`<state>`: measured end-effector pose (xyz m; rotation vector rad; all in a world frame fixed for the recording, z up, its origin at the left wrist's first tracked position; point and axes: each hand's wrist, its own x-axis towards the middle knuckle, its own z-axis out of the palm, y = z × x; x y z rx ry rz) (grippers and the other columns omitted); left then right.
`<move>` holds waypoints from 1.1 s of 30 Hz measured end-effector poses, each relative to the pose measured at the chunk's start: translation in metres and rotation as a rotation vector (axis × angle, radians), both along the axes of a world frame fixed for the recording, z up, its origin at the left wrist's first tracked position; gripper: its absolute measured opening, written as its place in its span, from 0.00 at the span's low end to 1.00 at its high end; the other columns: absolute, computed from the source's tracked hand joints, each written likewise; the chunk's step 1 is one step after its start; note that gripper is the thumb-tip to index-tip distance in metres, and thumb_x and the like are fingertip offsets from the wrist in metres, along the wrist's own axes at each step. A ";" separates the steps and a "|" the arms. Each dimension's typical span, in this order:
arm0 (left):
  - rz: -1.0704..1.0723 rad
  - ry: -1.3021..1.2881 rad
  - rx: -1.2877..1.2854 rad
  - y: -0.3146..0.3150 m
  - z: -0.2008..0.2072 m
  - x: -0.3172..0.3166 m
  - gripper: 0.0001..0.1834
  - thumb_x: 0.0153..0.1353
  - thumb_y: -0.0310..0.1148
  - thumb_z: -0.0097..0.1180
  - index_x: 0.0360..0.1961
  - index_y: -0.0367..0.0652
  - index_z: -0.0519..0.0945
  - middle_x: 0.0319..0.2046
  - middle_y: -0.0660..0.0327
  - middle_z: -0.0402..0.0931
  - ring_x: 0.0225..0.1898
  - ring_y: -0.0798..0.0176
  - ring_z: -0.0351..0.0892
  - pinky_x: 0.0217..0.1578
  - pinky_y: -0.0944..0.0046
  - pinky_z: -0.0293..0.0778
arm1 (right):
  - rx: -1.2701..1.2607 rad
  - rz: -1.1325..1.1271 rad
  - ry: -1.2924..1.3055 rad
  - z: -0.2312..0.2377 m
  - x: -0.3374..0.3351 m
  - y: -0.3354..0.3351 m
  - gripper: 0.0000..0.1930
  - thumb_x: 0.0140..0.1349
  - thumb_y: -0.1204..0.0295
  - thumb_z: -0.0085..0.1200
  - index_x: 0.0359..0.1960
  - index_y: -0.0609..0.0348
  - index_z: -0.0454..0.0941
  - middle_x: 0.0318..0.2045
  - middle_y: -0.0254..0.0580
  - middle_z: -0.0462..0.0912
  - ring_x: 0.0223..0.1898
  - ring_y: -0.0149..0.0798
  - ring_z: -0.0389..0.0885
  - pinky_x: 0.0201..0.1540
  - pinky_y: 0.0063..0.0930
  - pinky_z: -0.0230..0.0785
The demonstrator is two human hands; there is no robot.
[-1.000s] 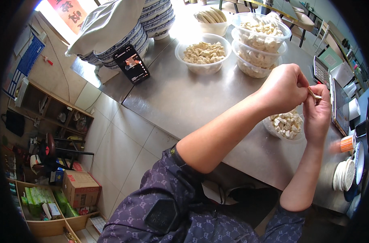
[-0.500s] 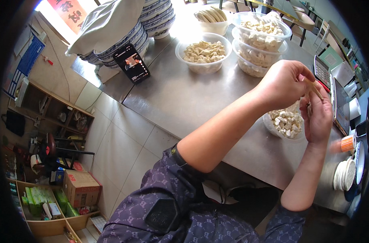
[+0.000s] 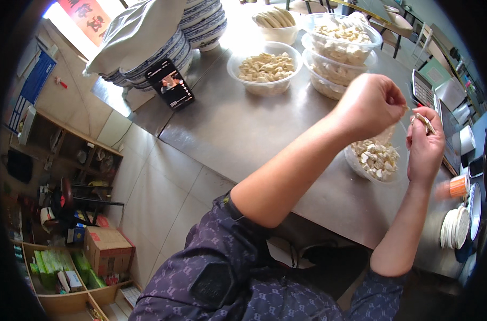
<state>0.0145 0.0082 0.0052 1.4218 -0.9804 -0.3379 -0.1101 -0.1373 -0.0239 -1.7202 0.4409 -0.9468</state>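
Over the near right part of the steel table [image 3: 227, 128], my two hands are raised and slightly apart. My right hand [image 3: 426, 147] is closed around a pale piece of flatbread [image 3: 425, 123], its edge showing between thumb and fingers. My left hand [image 3: 369, 104] is pinched, with a small pale bit of bread at its fingertips. Just below them stands a clear plastic bowl [image 3: 356, 165] of small torn bread pieces [image 3: 380, 163], partly hidden by my left wrist. Several round flatbreads [image 3: 454, 229] are stacked at the right edge.
Farther back are a bowl of bread strips [image 3: 267, 68], stacked tubs of bread bits [image 3: 339, 51] and a tub of sliced bread [image 3: 275, 20]. A phone [image 3: 170, 84] leans on blue-and-white bowls [image 3: 160, 56] under a cloth. A tablet [image 3: 449, 136] and an orange-labelled container [image 3: 459, 186] stand right.
My hands have parted: the left moved slightly away from the right, with a small bit at its fingertips. The flatbread piece stays in my right hand.
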 end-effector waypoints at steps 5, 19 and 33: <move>-0.053 -0.229 0.115 0.008 -0.001 0.011 0.16 0.65 0.36 0.67 0.44 0.32 0.89 0.32 0.59 0.87 0.33 0.75 0.81 0.35 0.70 0.78 | 0.146 0.378 -0.039 0.006 -0.010 0.001 0.17 0.73 0.73 0.55 0.60 0.61 0.78 0.41 0.31 0.85 0.33 0.18 0.76 0.30 0.11 0.64; 0.333 -0.707 0.319 -0.012 -0.040 0.006 0.20 0.63 0.33 0.60 0.52 0.32 0.78 0.51 0.39 0.80 0.54 0.39 0.80 0.58 0.47 0.75 | -0.352 0.070 0.183 -0.007 0.003 0.018 0.16 0.73 0.78 0.53 0.60 0.62 0.79 0.59 0.46 0.80 0.56 0.38 0.81 0.60 0.31 0.74; 0.115 -0.226 -0.162 -0.010 -0.020 0.007 0.26 0.56 0.31 0.73 0.53 0.33 0.76 0.38 0.52 0.84 0.43 0.58 0.86 0.45 0.61 0.81 | 0.080 0.091 -0.178 -0.001 -0.002 -0.017 0.12 0.77 0.75 0.50 0.57 0.63 0.78 0.52 0.37 0.82 0.54 0.29 0.78 0.64 0.27 0.68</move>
